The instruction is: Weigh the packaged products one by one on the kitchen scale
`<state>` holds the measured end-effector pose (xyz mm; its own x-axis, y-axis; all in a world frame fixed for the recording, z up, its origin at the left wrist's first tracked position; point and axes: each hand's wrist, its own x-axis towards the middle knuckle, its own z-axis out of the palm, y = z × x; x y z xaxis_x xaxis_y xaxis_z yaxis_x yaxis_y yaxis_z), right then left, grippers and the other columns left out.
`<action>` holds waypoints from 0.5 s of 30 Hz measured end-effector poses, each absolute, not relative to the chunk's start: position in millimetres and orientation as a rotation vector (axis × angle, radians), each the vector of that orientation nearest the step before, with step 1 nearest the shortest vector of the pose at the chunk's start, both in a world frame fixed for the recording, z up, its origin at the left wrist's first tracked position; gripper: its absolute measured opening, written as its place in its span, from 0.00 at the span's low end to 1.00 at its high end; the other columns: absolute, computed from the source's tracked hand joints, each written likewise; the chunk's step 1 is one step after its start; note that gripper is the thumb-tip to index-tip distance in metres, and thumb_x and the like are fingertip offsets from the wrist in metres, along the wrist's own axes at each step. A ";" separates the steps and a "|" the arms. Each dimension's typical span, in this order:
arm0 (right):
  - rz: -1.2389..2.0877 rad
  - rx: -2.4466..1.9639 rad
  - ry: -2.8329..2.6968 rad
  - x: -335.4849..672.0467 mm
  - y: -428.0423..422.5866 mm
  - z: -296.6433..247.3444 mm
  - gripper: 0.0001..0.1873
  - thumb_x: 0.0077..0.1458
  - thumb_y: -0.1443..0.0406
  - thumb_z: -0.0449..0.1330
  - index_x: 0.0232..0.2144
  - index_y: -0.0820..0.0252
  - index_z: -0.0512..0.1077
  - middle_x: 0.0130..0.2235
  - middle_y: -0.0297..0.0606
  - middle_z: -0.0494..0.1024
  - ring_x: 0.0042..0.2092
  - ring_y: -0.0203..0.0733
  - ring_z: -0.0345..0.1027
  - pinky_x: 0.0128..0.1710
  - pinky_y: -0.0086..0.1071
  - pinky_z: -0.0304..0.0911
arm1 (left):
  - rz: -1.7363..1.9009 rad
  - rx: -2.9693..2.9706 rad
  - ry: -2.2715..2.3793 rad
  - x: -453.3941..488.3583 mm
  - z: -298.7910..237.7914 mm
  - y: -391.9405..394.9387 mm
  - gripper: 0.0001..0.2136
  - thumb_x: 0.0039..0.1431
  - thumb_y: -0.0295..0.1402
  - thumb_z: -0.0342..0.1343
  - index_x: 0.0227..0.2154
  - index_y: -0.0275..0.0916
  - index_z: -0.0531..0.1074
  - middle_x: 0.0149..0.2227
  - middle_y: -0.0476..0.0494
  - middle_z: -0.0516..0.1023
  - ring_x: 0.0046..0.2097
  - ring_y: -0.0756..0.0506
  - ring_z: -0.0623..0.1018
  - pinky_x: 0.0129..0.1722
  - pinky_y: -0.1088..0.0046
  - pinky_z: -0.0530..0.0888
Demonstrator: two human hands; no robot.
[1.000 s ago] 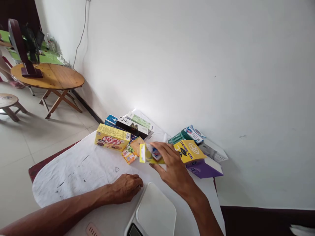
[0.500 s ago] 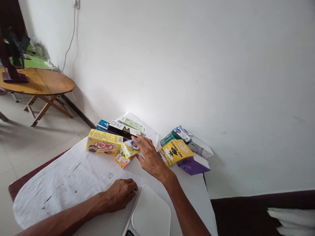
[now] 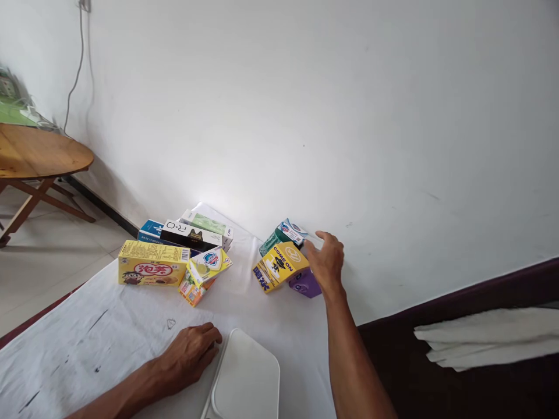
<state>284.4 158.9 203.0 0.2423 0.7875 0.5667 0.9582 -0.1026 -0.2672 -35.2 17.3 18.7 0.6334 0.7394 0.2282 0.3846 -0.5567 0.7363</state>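
Note:
My right hand (image 3: 328, 262) is at the right-hand pile, with thumb and fingers around the end of a grey-white box (image 3: 311, 240). A yellow "COME ON" box (image 3: 282, 265) and a purple box (image 3: 305, 284) lie just in front of it. Behind these are a green box (image 3: 273, 240) and a small white-and-blue soap box (image 3: 292, 230). My left hand (image 3: 198, 349) rests on the white cloth (image 3: 135, 326), its fingers curled with nothing visible in them. Close beside those fingers is a flat white kitchen scale (image 3: 247, 375).
A second pile at the left holds a yellow puff-snack box (image 3: 151, 265), a black-and-white box (image 3: 192, 235), a blue box (image 3: 149, 230), a green-and-white box (image 3: 209, 224), a yellow soap box (image 3: 212, 262) and an orange box (image 3: 192, 291). The wall (image 3: 283, 116) stands behind.
My right hand has moved from the left pile to the grey-white box in the right pile. My left hand stays beside the scale. The view has turned rightward.

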 end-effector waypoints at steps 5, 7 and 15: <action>-0.298 -2.111 -1.562 319.9 182.7 196.7 0.25 0.57 0.58 0.56 0.53 0.67 0.72 0.56 0.55 0.76 0.58 0.58 0.65 0.59 0.46 0.58 | 0.681 2.205 0.879 -32.4 17.0 18.0 0.09 0.66 0.27 0.47 0.43 0.42 0.70 0.41 0.44 0.79 0.41 0.43 0.80 0.39 0.69 0.72; -0.251 -2.162 -1.608 322.2 199.1 190.7 0.28 0.57 0.55 0.58 0.55 0.66 0.71 0.57 0.53 0.75 0.59 0.56 0.66 0.58 0.42 0.59 | 0.674 2.203 0.888 -30.6 16.4 18.3 0.09 0.66 0.27 0.47 0.42 0.42 0.70 0.41 0.44 0.79 0.40 0.43 0.80 0.39 0.69 0.72; -0.234 -2.304 -1.734 315.4 244.7 180.8 0.29 0.58 0.52 0.58 0.55 0.66 0.70 0.57 0.58 0.73 0.59 0.62 0.63 0.53 0.49 0.62 | 0.645 2.199 0.915 -29.9 22.8 17.5 0.09 0.66 0.27 0.49 0.44 0.43 0.71 0.42 0.46 0.79 0.41 0.44 0.80 0.40 0.70 0.73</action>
<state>315.4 244.7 180.8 0.2793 0.9202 0.2743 0.9600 -0.2614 -0.1005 -29.9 17.5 22.8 0.6335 0.7517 0.1834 0.4252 -0.5363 0.7291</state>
